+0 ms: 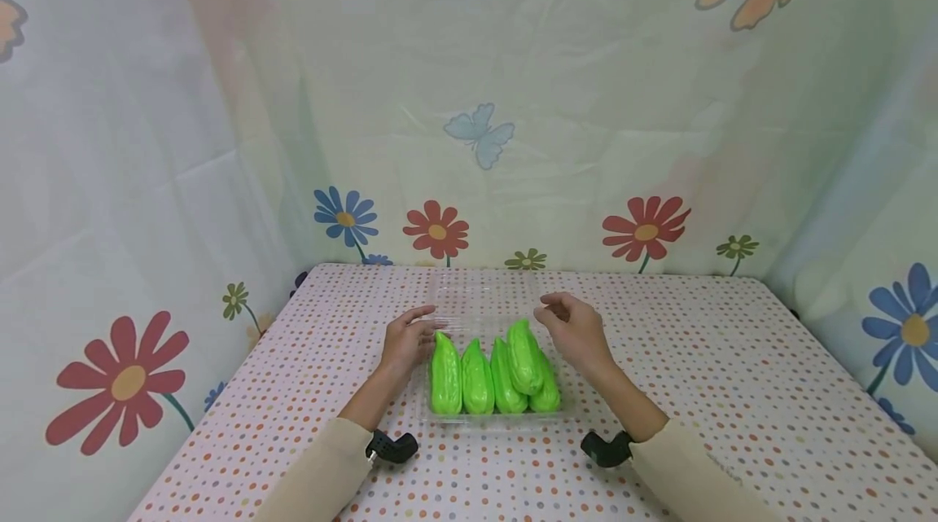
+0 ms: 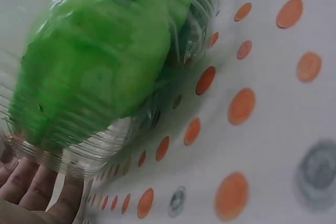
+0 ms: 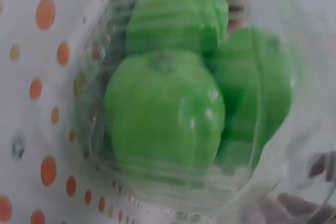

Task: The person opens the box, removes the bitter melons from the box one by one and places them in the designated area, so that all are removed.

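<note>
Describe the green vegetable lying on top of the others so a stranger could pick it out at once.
On the dotted tablecloth, between the two hands, sits a clear plastic container holding bright green toy vegetables. Most lie side by side; the one meant is near the right hand and, unlike its neighbours, rests on top of them.

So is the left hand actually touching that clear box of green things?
Touching. The left wrist view shows the left hand's fingers pressed against the ribbed wall of the clear box holding the green vegetables.

A dotted tablecloth [image 1: 733, 359] covers the table, with flower-and-butterfly curtains [image 1: 220, 139] hanging behind and beside it.
</note>
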### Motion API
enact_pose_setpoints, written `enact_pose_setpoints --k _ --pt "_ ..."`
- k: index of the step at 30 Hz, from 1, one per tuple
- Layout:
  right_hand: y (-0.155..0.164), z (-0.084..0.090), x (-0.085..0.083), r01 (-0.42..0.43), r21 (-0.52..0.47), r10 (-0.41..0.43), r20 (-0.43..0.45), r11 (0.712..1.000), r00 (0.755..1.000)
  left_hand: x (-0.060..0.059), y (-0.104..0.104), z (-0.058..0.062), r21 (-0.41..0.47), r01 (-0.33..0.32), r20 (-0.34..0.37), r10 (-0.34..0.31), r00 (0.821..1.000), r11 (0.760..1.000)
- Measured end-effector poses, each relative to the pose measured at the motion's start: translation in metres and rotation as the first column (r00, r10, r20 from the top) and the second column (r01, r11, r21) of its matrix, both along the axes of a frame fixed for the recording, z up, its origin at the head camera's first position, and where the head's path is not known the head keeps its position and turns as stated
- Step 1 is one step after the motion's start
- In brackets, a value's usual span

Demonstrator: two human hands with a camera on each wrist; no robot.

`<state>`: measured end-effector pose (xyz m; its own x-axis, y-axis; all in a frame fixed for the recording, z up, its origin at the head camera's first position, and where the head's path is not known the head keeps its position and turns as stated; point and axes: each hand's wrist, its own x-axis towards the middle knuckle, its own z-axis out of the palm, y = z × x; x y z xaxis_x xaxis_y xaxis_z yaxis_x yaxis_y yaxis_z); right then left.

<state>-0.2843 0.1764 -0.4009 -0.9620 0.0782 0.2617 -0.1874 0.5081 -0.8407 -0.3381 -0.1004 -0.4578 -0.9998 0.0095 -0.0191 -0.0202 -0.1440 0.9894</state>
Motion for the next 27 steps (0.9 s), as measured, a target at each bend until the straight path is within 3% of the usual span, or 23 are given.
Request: enact_pose_setpoints --k 4,9,17,25,27 --pt "-0.009 0.0 0.007 -0.034 0.074 0.036 -0.014 0.997 0.999 -0.001 -0.001 0.0 -0.002 -0.037 -0.029 0.037 0.999 0.999" --pt "-0.016 0.0 0.016 -0.071 0.144 0.07 0.011 0.987 0.997 -0.003 -0.005 -0.001 0.009 -0.062 -0.011 0.062 0.998 0.998" --pt "-0.021 0.002 0.024 -0.065 0.145 0.056 0.067 0.987 0.996 -0.001 -0.007 -0.003 0.057 -0.034 0.011 0.033 0.999 0.998" --pt "-0.033 -0.003 0.026 -0.071 0.153 0.06 0.076 0.986 0.995 0.001 -0.007 -0.004 0.042 -0.039 -0.002 0.039 0.999 0.998" --pt "-0.036 -0.004 0.028 -0.065 0.162 0.052 0.085 0.985 0.995 0.006 -0.007 0.004 0.029 -0.037 0.0 0.037 0.999 0.999"
